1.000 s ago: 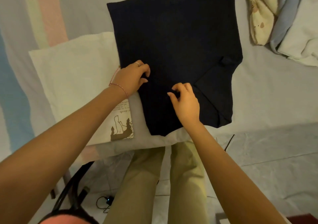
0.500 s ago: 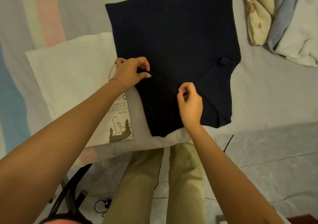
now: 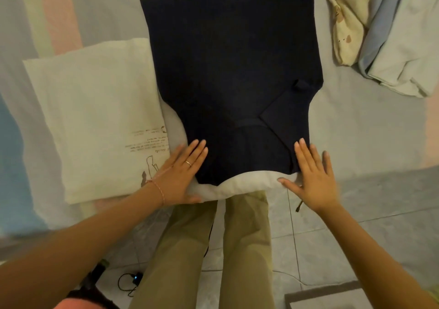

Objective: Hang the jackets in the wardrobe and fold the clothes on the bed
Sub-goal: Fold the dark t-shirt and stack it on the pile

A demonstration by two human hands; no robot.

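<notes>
My left hand (image 3: 181, 173) and right hand (image 3: 313, 174), both flat and released, flank the near hem of the dark garment (image 3: 232, 71), whose long axis runs away across the bed (image 3: 356, 123).

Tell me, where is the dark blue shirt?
The dark blue shirt lies flat mid-bed in the head view, between the cream shirt and crumpled clothes.

dark garment (image 3: 228, 71) top edge cropped, folded cloth (image 3: 90, 118) print unreadable
</notes>
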